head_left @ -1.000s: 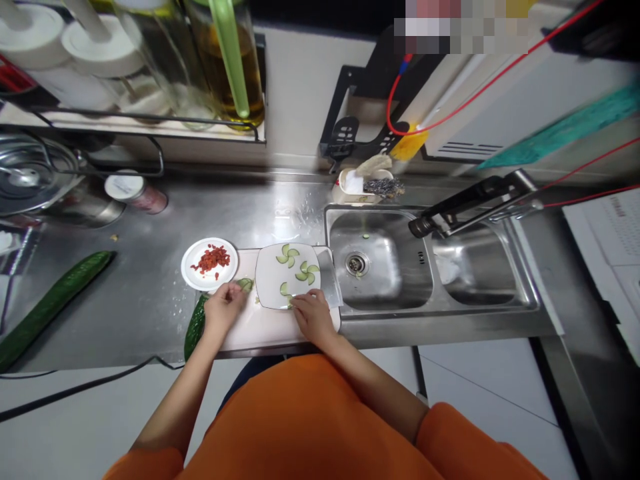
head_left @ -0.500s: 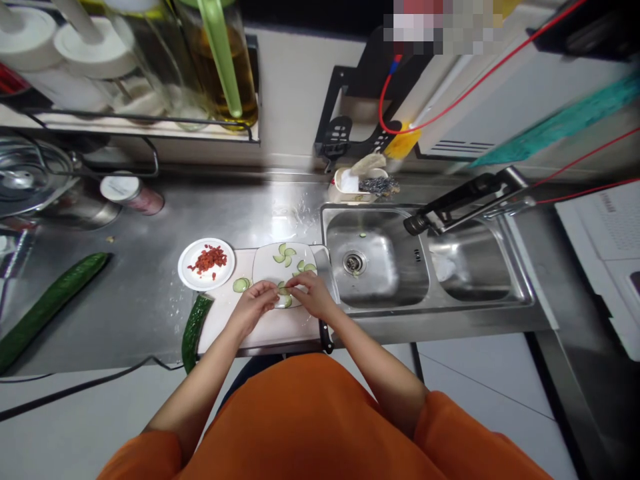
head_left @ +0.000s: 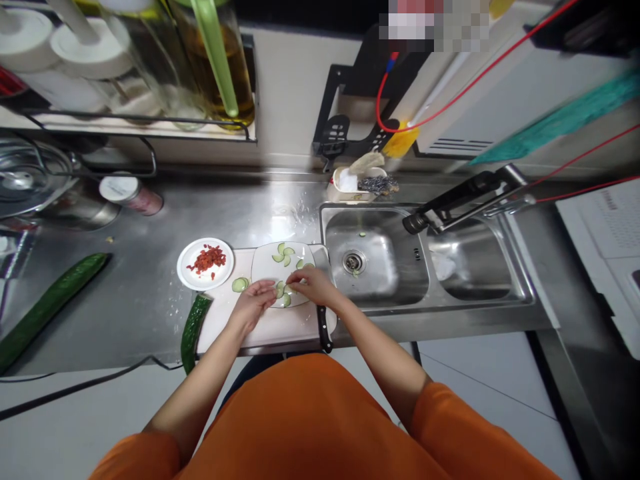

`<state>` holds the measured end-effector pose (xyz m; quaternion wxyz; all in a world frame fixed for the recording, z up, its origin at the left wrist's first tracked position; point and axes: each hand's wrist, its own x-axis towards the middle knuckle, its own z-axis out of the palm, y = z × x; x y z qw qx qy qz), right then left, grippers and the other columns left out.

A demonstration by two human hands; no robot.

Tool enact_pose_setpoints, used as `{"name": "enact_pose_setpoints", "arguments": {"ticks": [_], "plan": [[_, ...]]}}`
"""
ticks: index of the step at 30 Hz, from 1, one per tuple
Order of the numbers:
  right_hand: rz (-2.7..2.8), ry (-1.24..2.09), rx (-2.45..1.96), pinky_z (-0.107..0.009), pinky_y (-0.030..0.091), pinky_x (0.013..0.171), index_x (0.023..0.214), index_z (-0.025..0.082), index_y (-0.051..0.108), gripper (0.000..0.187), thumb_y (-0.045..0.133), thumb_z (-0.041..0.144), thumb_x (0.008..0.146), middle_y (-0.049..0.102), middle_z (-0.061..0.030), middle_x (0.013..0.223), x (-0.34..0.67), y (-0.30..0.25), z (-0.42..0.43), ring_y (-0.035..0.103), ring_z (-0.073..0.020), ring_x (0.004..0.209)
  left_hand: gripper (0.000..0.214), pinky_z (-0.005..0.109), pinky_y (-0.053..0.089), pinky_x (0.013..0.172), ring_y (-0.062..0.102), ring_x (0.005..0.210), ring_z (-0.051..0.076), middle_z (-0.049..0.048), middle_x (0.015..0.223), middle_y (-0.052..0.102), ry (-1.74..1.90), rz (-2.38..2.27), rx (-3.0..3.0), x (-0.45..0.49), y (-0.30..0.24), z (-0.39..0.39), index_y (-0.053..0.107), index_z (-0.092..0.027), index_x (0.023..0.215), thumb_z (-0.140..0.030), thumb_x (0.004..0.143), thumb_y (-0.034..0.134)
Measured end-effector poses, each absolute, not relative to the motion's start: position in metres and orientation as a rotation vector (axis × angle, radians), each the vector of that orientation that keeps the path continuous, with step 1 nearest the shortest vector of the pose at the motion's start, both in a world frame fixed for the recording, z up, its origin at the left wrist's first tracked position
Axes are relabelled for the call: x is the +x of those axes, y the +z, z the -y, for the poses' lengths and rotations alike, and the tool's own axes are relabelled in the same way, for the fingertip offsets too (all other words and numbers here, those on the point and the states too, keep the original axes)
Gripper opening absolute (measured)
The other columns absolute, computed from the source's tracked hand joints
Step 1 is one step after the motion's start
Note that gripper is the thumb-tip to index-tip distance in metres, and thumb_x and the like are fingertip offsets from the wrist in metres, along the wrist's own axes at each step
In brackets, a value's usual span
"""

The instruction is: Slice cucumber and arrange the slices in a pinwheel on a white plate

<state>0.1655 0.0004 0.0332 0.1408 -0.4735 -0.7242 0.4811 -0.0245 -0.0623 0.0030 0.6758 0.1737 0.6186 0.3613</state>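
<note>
A white square plate (head_left: 267, 260) lies on a pale cutting board (head_left: 270, 327) and carries thin green cucumber slices (head_left: 281, 253) laid in fan shapes. My left hand (head_left: 254, 304) and my right hand (head_left: 313, 285) meet over the plate's near edge, fingertips pinched on a cucumber slice (head_left: 286, 291). More loose slices (head_left: 240, 285) sit on the board left of the plate. A cut cucumber piece (head_left: 193, 327) lies at the board's left edge. A black-handled knife (head_left: 324, 326) rests along the board's right side.
A small round plate of chopped red bits (head_left: 205, 262) sits left of the board. A whole cucumber (head_left: 47, 305) lies far left. The double steel sink (head_left: 420, 263) with its tap (head_left: 463, 197) is to the right. A jar (head_left: 131, 193), bottles on a rack (head_left: 150, 67) and a pot lid (head_left: 25, 177) stand behind.
My left hand left the loose slices and came right to the plate. My right hand moved up from the plate's near corner, uncovering the knife handle; both now pinch at a slice.
</note>
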Motion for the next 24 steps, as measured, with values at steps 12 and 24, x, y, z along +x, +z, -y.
{"name": "enact_pose_setpoints", "arguments": {"ticks": [12,24], "plan": [[2.660,0.991,-1.605,-0.034,0.035,0.080,0.085,0.025,0.070,0.016,0.054,0.023,0.088,0.070,-0.0042,0.086,0.146,0.025,0.002,0.051,-0.0236,0.099,0.010,0.025,0.045,0.066,0.058,0.066,0.014,-0.0010,0.070,0.064,0.684,-1.864,1.356,-0.015,0.000,0.080,0.064,-0.021,0.078,-0.028,0.074,0.059],[2.737,0.918,-1.581,-0.036,0.032,0.079,0.086,0.023,0.068,0.020,0.049,0.025,0.093,0.071,-0.0044,0.095,0.146,0.020,0.006,0.047,-0.0256,0.104,0.005,0.026,0.040,0.065,0.054,0.065,0.015,-0.0006,0.069,0.060,0.629,-1.862,1.522,-0.011,-0.004,0.081,0.059,-0.020,0.074,-0.022,0.076,0.054]]}}
